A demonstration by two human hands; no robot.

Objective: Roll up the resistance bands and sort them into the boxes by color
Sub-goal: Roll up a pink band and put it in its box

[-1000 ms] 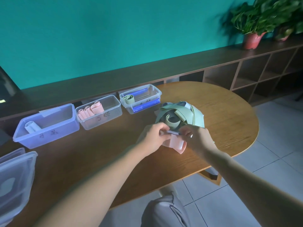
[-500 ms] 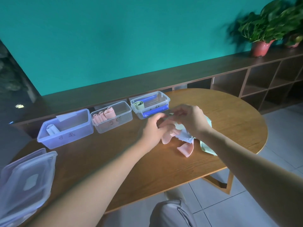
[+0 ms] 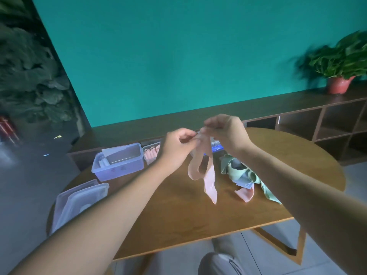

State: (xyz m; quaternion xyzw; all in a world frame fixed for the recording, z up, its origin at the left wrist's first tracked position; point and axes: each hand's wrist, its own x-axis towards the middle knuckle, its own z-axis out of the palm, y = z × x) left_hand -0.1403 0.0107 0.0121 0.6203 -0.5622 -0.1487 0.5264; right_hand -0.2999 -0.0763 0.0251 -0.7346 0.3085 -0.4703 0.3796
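Stack of clear plastic lids (image 3: 79, 201) sits on my round wooden worktop (image 3: 178, 225), nearest me, left of the hanging band. My left hand (image 3: 176, 147) & right hand (image 3: 224, 132) both pinch the top of a long pink rubber band (image 3: 209, 175), lifted above the worktop w/ its tail dangling. Right of it: loose pile of green, blue & pink bands (image 3: 242, 173). Behind it: pale blue plastic box (image 3: 119, 161), then clear box w/ pink rolls (image 3: 152, 153).
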